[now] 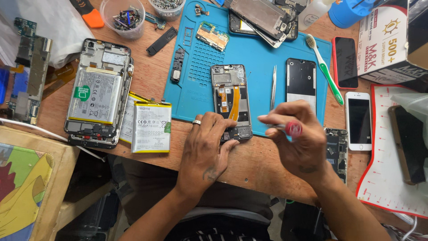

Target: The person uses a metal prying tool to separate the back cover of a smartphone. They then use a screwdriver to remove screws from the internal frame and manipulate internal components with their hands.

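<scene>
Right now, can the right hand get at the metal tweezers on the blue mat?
Probably yes. The tweezers lie bare on the blue mat just beyond the right hand, with nothing between. But that hand already holds a red-capped screwdriver, so its fingers are busy.

Tweezers (273, 87) and toothbrush (324, 69) flanking bare mat (263, 53)

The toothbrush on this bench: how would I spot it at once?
Find the blue work mat in the middle of the wooden bench. At the mat's right edge, a toothbrush lies slanted between a black phone panel and a red-edged phone. Its green and white handle and bristled head are like nothing beside it.
</scene>
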